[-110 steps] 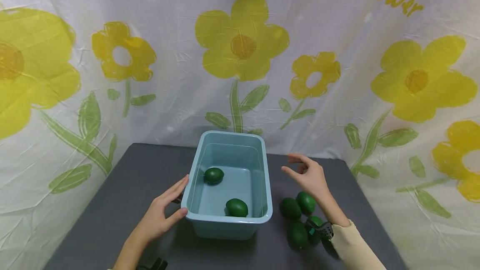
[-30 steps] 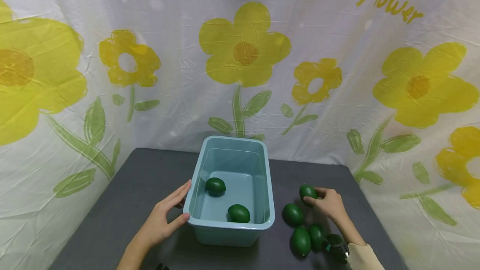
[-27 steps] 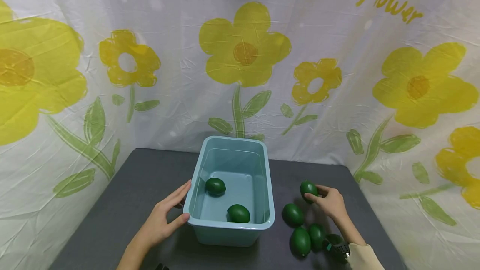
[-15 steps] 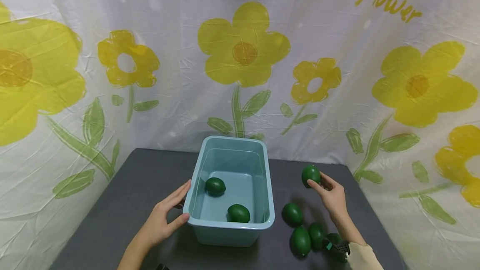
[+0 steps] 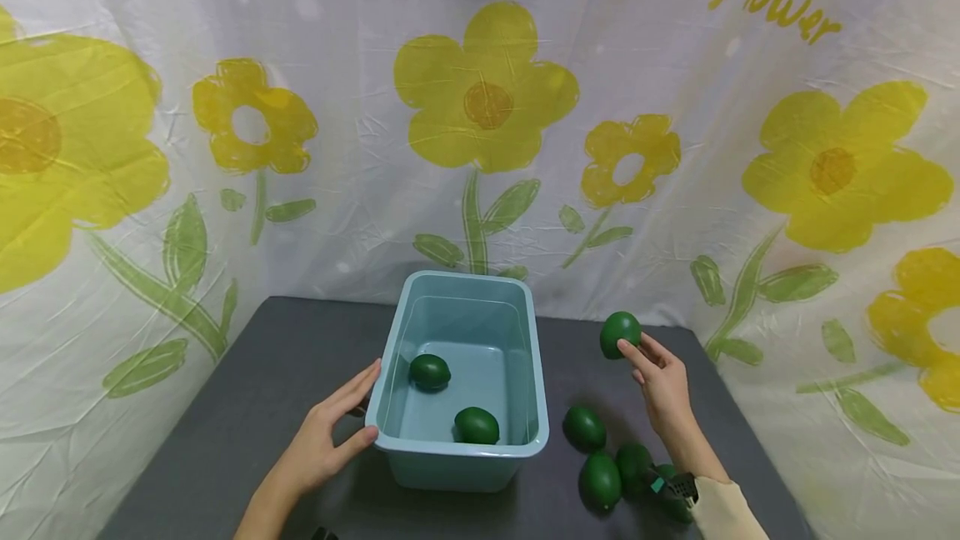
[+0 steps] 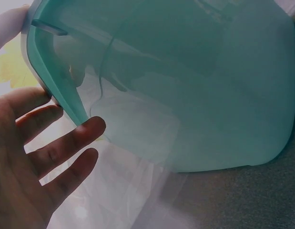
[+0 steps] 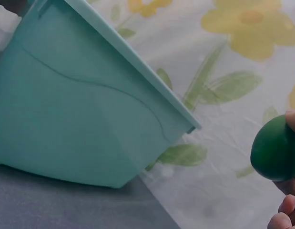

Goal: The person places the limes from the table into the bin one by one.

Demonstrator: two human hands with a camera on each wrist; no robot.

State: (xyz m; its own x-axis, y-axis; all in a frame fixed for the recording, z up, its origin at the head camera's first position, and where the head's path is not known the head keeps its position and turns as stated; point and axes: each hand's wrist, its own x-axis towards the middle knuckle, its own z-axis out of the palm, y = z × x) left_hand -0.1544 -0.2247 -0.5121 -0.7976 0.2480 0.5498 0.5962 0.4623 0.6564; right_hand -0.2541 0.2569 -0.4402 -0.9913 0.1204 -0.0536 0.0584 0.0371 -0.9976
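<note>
In the head view my right hand (image 5: 664, 382) pinches a dark green lime (image 5: 620, 335) between thumb and fingers, above the table and right of a light blue plastic bin (image 5: 468, 451). The right wrist view shows that lime (image 7: 273, 150) at its right edge, with the fingers partly cut off. My left hand (image 5: 322, 436) touches the bin's left rim near its front corner, fingers fairly straight. The left wrist view has those fingers spread against the bin's outer wall (image 6: 199, 95). Inside the bin lie two limes, one farther back (image 5: 430, 372) and one nearer (image 5: 476, 426).
Several limes (image 5: 600, 482) lie grouped on the dark grey table (image 5: 315, 340) to the right of the bin, partly beneath the right wrist. A white cloth with yellow flowers (image 5: 487, 107) hangs behind and at both sides of the table.
My right hand has moved from empty above the limes to gripping one, then raised it off the table. The left hand stays at the bin's rim. The bin's two limes have not moved.
</note>
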